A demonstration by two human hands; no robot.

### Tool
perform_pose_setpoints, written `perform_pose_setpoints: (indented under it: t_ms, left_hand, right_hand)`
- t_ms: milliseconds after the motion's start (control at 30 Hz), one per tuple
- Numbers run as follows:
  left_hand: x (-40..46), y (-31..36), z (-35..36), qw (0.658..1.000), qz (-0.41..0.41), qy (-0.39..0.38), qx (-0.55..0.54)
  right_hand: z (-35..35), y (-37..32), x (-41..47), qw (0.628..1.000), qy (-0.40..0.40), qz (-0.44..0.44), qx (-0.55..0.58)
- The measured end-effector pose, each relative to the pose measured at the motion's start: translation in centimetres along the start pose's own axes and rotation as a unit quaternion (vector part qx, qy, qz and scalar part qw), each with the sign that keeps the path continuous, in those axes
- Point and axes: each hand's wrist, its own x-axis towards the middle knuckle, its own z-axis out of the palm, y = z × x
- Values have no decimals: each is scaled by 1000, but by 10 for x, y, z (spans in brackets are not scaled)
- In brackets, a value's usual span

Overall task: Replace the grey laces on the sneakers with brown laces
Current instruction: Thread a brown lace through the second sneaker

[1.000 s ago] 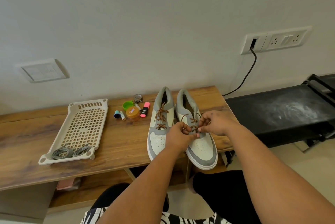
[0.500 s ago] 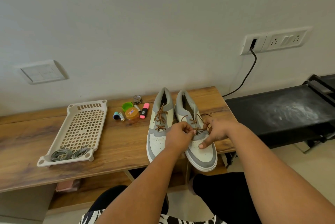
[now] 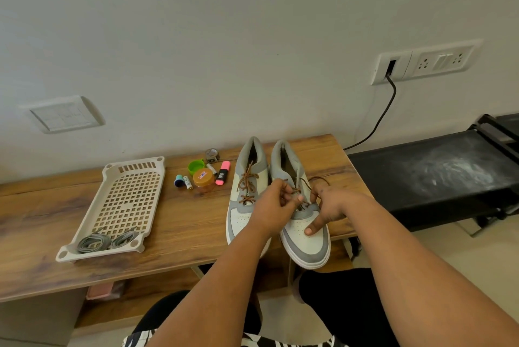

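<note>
Brown lace (image 3: 295, 192) on the right sneaker (image 3: 302, 223) is being worked at the upper eyelets; compared with a second ago, when both hands were bunched together over the tongue, the hands are now drawn slightly apart; left hand (image 3: 273, 206) is curled and pinches the lace near the middle of the lacing; right hand (image 3: 327, 206) has shifted to the outer side, with its forefinger now pressed straight down on the white toe panel, apparently to steady the shoe, while thumb and remaining fingers seem to grip a lace end; exact pinch there is partly hidden. A loose brown loop (image 3: 320, 179) is now seen trailing off beyond the right hand, which was not visible a second ago; this is read as slack being pulled through, so tightening or the final knot is judged to be in progress. Left sneaker (image 3: 247, 200) is already laced in brown and is untouched, just beside the right one on the wooden table (image 3: 182, 223). Grey laces (image 3: 106, 240) are lying coiled at the near end of the beige tray (image 3: 126, 198), well apart from the shoes. Task is judged nearly complete; only the right shoe's lace ends are left to be finished. Small jars and markers (image 3: 205, 175) sit between tray and shoes, not involved.
</note>
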Motion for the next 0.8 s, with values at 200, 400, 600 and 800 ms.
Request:
perform_pose_setpoints:
  t_ms: [200, 400, 600, 800]
  left_hand:
    - [-1, -5, -3, 999, -23, 8, 35]
    - [0, -3, -5, 999, 11, 22, 49]
    - [3, -7, -10, 998, -35, -9, 55]
    - [1, -3, -11, 1000, -2, -7, 27]
  right_hand:
    - [0, 1, -1, 1000, 6, -2, 13]
    - [1, 0, -1, 1000, 1, 1, 25]
    - [1, 1, 0, 1000, -1, 2, 19]
    - [-2, 2, 0, 1000, -16, 1, 24]
